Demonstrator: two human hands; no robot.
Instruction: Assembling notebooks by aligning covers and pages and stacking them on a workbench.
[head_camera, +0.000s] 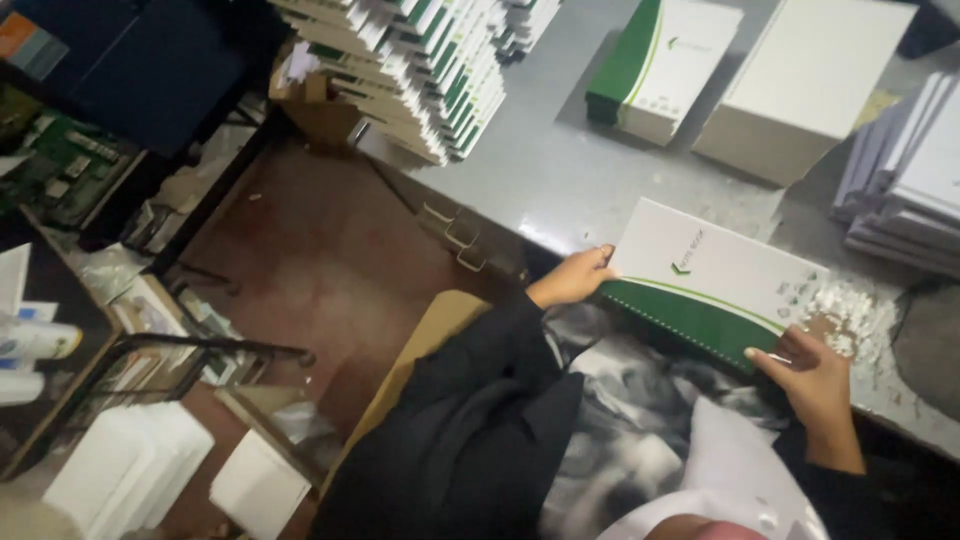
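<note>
One green-and-white notebook (715, 285), two hands (575, 280) (815, 375)

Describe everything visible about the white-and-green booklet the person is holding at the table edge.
The booklet is flat and rectangular, with a white cover, a curved green band along its near edge and a small green mark. It looks like glossy card. It lies tilted on the grey table, overhanging the edge. The left hand grips one corner, the right hand the other.

Notebook on the tabletop edge

Notebook (715, 285) lies between both hands' fingers (600, 262); boxes (800, 85) and stacked books (430, 70) lie beyond, on the tabletop (560, 180).
</note>
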